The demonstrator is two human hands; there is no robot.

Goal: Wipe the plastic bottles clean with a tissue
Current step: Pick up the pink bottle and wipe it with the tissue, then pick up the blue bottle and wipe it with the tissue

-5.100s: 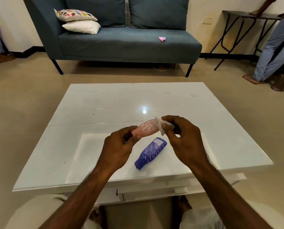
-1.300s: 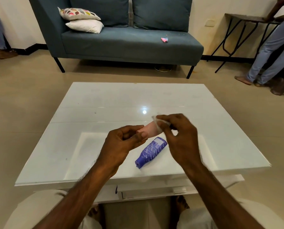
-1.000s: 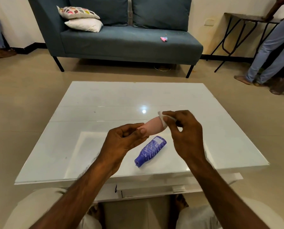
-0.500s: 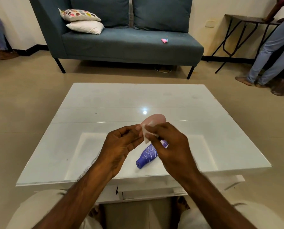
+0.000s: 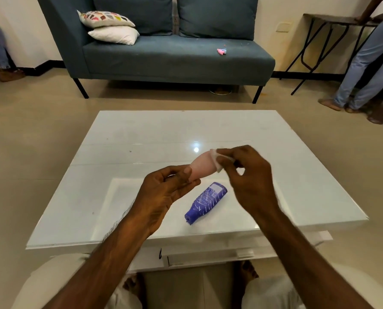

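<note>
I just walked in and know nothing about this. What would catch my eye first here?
Two hands at the centre: the left hand holds a pink bottle above a glossy white table, while the right hand presses a white tissue to its far end. Just below them a blue bottle lies on its side on the table. Behind stands a teal sofa.

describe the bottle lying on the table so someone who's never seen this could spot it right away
On the white glass-topped table in front of the teal sofa, look near the front edge, just below the two hands. The blue bottle lies there on its side, untouched, unlike the pink bottle held in the air.
</note>
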